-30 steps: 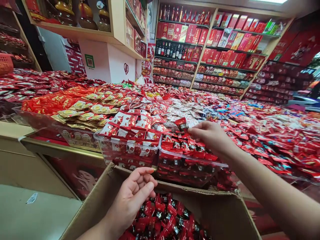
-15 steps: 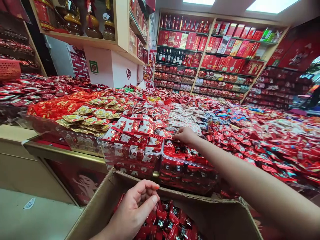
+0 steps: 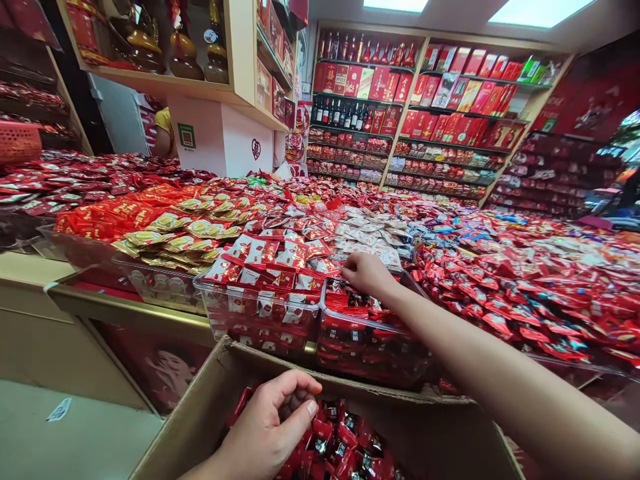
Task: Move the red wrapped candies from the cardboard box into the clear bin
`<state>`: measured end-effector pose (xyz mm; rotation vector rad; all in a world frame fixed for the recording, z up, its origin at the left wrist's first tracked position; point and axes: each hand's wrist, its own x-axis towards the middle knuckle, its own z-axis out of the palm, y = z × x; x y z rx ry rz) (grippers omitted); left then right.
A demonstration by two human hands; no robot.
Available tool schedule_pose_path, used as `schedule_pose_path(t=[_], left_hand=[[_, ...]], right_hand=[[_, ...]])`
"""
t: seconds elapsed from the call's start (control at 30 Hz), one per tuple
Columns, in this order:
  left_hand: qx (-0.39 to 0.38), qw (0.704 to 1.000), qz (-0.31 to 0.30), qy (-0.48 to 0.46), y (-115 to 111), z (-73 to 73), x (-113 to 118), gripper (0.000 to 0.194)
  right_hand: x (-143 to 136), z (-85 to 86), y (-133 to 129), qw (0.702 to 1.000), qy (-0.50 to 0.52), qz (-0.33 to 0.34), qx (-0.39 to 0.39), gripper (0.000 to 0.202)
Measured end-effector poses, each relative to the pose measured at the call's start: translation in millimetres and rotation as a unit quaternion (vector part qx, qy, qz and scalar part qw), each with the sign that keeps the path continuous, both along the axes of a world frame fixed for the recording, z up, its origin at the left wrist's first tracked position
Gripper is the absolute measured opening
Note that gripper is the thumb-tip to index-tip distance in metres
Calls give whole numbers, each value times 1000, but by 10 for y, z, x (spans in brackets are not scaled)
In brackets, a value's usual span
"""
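Partway along, by the look of it: red-and-black candies packed against the front wall of a transparent bin at the centre of the frame, with plenty more, apparently of the same kind, loose in a cardboard carton at the bottom, far from used up. At the bin, bent down to its top layer, the right hand, with fingertips partly hidden; impossible to tell whether gripping a candy. Low over the carton, the left hand, loosely curled, with thumb apart from forefinger and nothing seen between. Just left of the bin, white-and-red packets heaped above a rim; further left, gold packets, then orange-red packets. Beneath, a gold-edged counter; at lower left, a pale floor with a paper scrap. Along the back, shelves with bottles and red boxes; at upper left, a white pillar and, beside it, part of a person in yellow.
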<state>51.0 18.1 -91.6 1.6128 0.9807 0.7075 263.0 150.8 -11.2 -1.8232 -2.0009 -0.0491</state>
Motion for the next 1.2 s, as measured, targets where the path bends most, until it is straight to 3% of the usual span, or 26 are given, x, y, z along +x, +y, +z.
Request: schedule_pose_path(t=[0.23,0.57,0.83,1.0,1.2], left_hand=[[3,1000,-14,12,13,14,25,15],[14,999,-41,31,-11,37,30,13],[15,998,-49,31,-11,30,29,14],[29,997,-58,50,-12,41,29,14],[48,993,-68,80,-10,50,28,15]], right_hand=[[8,4,-58,998,1,41,-37,22],[-9,8,-50,991,81,15,-107,30],[42,33,-66,957,210,-3,-199,34],[78,138,-133,927,266,10,-266,31],[224,144,-116,906,306,45,-288,30]])
